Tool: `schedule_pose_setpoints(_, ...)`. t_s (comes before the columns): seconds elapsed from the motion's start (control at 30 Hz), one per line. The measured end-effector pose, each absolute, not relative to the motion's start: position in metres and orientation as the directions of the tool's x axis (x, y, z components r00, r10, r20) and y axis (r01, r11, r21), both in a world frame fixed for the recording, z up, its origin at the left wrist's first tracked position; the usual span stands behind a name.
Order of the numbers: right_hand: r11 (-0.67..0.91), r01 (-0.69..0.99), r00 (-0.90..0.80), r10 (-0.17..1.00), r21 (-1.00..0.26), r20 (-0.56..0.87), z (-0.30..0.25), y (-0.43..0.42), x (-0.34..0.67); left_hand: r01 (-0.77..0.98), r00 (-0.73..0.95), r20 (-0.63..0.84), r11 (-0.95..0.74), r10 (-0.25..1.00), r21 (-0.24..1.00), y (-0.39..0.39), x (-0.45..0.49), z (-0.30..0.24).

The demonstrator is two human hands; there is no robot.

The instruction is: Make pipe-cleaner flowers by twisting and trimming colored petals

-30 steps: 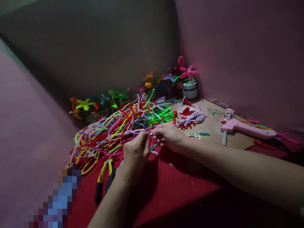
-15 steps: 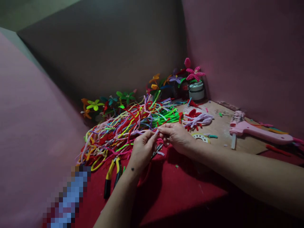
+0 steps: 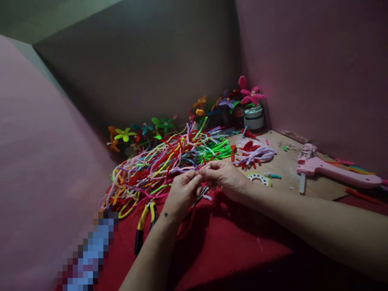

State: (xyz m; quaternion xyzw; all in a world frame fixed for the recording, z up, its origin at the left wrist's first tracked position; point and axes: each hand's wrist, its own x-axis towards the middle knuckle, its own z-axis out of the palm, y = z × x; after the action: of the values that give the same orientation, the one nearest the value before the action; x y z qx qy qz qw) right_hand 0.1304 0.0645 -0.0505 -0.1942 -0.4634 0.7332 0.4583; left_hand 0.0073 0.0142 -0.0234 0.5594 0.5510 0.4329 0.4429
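Note:
My left hand (image 3: 183, 192) and my right hand (image 3: 226, 178) meet over the near edge of a pile of colourful pipe cleaners (image 3: 157, 161). Both hands are closed in a pinch, fingertips touching. Between them is a short, pale lilac piece of pipe cleaner, now almost wholly covered by the fingers. Scissors (image 3: 201, 196) lie partly hidden under the hands, next to a small lilac scrap (image 3: 207, 197). Left of my left wrist rest yellow-and-black pliers (image 3: 144, 224) on the red cloth (image 3: 230, 250).
A pink glue gun (image 3: 330, 169) lies on the board (image 3: 285, 157) at right. Near it are a tape roll (image 3: 259, 179) and a lilac pipe cleaner bundle (image 3: 262, 154). Pipe cleaner flowers (image 3: 251, 95) and a lidded pot (image 3: 254, 118) stand along the back wall.
My fingertips have come closer together, covering the lilac piece that showed between them. The whole view has shifted slightly.

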Motion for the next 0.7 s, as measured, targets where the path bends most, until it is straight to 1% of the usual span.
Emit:
schedule_pose_setpoints(0.13,-0.106,-0.462,-0.462,0.876,-0.88,0.137,-0.05,0.066,0.131,0.234,0.073,-0.05,0.032,0.996,0.972,0.012,0.007,-0.023)
schedule_pose_setpoints(0.23,-0.113,-0.455,-0.473,0.871,-0.883,0.132,-0.049,0.066,0.132,0.173,0.143,-0.071,0.046,0.987,0.984,0.012,0.005,-0.022)
schedule_pose_setpoints(0.3,-0.127,-0.444,-0.474,0.874,-0.887,0.112,-0.047,0.064,0.132,0.147,0.159,-0.092,0.069,0.983,0.987,0.012,0.004,-0.022)
schedule_pose_setpoints(0.37,-0.124,-0.433,-0.458,0.883,-0.893,0.1,-0.045,0.062,0.133,0.145,0.142,-0.124,0.103,0.982,0.984,0.013,0.003,-0.023)
schedule_pose_setpoints(0.5,-0.063,-0.421,-0.409,0.904,-0.905,0.128,-0.042,0.062,0.134,0.161,0.122,-0.147,0.127,0.982,0.979,0.014,0.002,-0.022)
schedule_pose_setpoints(0.63,-0.113,-0.467,-0.351,0.934,-0.877,0.067,-0.043,0.07,0.135,0.216,0.094,-0.164,0.141,0.982,0.966,0.014,0.0,-0.018)
schedule_pose_setpoints(0.7,-0.127,-0.496,-0.385,0.919,-0.859,0.086,-0.045,0.071,0.134,0.216,0.06,-0.178,0.161,0.982,0.963,0.015,0.0,-0.019)
